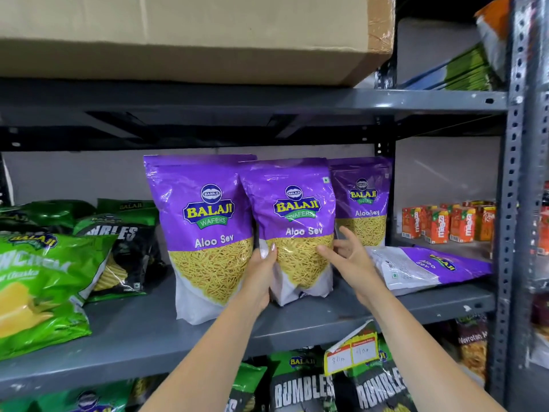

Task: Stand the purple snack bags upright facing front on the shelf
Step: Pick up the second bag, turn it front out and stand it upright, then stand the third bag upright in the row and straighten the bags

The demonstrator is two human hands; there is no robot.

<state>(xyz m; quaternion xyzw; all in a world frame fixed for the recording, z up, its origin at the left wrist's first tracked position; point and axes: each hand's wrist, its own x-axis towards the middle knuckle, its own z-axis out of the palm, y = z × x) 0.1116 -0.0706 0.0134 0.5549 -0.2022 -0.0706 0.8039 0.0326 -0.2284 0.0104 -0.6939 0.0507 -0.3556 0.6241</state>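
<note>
Grey metal shelving (326,319) with a perforated upright post (509,179) stands against a pale grey wall (74,173). A large cardboard box (190,34) sits on the tier above, its underside in shadow. Light glints off the shelf edges.

A large cardboard box (190,37) sits on the upper level. Green snack bags (38,292) and a black bag (124,257) lie at left. Orange juice cartons (445,224) stand at right. Black Rumbles bags (303,388) fill the level below.
</note>
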